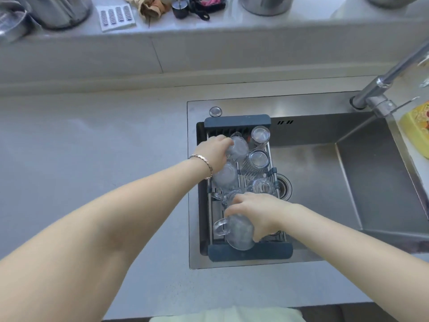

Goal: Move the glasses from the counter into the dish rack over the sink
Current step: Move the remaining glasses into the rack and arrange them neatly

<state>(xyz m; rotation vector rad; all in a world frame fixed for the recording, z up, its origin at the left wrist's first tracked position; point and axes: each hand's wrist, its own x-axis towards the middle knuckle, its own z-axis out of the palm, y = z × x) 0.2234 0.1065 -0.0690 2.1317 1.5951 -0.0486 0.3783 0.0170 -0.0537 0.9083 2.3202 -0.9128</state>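
A dark-framed dish rack point(249, 253) spans the left end of the steel sink point(380, 182) and holds several clear glasses upside down. My left hand point(214, 151), with a bracelet on the wrist, grips a clear glass mug point(239, 147) at the rack's far left. My right hand point(257, 211) is closed on a handled glass mug point(236, 231) at the rack's near end, its handle pointing left. Ribbed tumblers point(256, 160) stand along the rack's right side, and another glass point(225, 176) lies under my left wrist.
Grey counter point(92, 159) stretches left of the sink. A chrome tap point(380, 89) rises at the sink's back right, with a yellow item point(415, 129) beside it. Metal pots and small clutter stand on the raised ledge point(209, 26) behind.
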